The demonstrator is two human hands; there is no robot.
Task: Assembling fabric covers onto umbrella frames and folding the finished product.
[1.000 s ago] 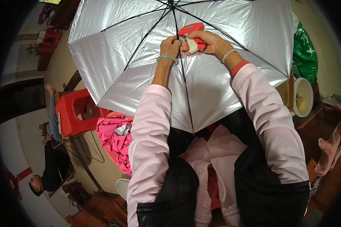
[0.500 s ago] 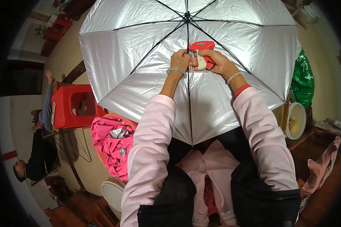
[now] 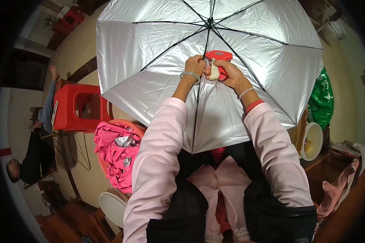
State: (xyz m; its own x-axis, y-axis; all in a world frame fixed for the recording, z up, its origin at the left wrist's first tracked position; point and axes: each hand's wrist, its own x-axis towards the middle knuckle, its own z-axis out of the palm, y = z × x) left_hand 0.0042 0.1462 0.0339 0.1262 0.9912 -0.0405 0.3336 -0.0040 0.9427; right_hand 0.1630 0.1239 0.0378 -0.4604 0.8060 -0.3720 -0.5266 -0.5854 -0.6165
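Note:
An open umbrella [image 3: 150, 77] with a silver inner lining spreads before me, its dark ribs meeting at a hub [image 3: 209, 23]. My left hand [image 3: 194, 67] is closed at the near rib, pinching the umbrella fabric there. In my right hand [image 3: 231, 73], fingers wrapped round it, is a red hand tool [image 3: 219, 55] with a white lever; its exact kind I cannot make out. The tool's front end sits at the rib, right beside my left fingertips. What lies between the fingertips is too small to see.
On the left stand a red plastic stool [image 3: 75, 107] and a basin [image 3: 138, 128] of bright pink fabric [image 3: 113, 154]. A white round tub [image 3: 312, 141] and a green bag [image 3: 322, 99] are on the right. Farther left, a person [image 3: 36, 150] sits with one leg outstretched.
The umbrella has turned slightly, its hub shifting right and its near tip left. Both hands stay at the same rib, the red tool still in my right hand.

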